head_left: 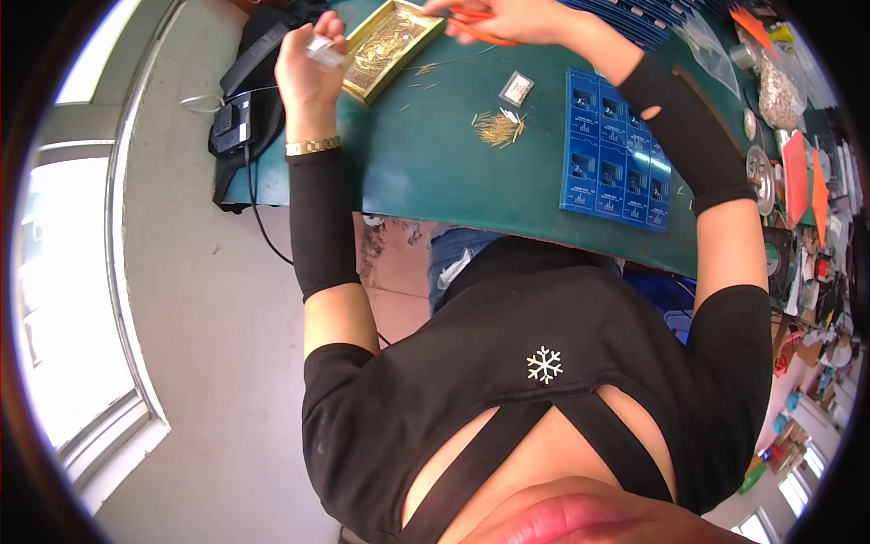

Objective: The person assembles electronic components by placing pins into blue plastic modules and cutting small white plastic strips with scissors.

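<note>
My left hand, raised at the left of the green table, is closed round a small whitish packet. Near the top edge, my right hand grips orange-handled pliers, whose jaws are partly out of view. Between the hands lies a shallow yellow-edged tray holding many thin brass-coloured pins. A loose heap of similar pins rests on the table below my right hand. Beside the heap is a small clear bag with a white label.
Blue circuit boards lie at the right of the green table, under my right forearm. More blue boards are stacked farther back. A black device with a cable sits at the left edge. Bags and a spool crowd the far right.
</note>
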The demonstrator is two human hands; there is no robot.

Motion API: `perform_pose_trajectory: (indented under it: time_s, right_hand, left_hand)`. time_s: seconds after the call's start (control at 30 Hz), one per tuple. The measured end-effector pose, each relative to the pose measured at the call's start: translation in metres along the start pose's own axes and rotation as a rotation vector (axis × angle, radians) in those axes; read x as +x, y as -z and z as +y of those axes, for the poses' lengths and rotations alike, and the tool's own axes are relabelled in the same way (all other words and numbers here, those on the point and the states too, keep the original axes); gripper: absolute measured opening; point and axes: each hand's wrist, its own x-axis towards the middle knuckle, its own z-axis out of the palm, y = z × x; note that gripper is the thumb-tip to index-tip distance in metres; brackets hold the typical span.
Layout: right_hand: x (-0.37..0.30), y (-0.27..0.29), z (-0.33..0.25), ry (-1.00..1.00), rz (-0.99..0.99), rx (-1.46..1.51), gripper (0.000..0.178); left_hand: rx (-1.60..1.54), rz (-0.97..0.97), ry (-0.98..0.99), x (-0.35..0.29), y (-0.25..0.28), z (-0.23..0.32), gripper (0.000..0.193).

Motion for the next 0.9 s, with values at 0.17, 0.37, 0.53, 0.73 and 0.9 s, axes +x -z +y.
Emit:
perform_pose_trajectory:
  time_s: [0.17, 0.37, 0.53, 0.73, 0.9]
  right_hand:
    - [-0.051, 0.006, 0.031, -0.117, -0.176, -0.534, 0.060]
    - [-0.062, -0.001, 0.044, -0.060, -0.045, -0.500, 0.055]
    - [-0.055, -0.004, 0.026, -0.165, 0.104, -0.183, 0.053]
    - [-0.008, -0.020, -0.005, -0.074, 0.524, 0.275, 0.055]
    - [0.026, -0.041, -0.002, 0.096, 0.603, 0.183, 0.052]
  left_hand:
    - [0.040, -0.149, -0.088, 0.012, 0.012, 0.005, 0.012]
    - [0.223, -0.055, -0.129, -0.013, -0.017, -0.009, 0.011]
    - [0.390, -0.278, -0.261, -0.029, -0.030, -0.021, 0.009]
    - [0.600, -0.545, -0.071, -0.055, -0.047, -0.045, 0.036]
    - [0.669, -0.457, -0.306, -0.055, -0.051, -0.053, 0.027]
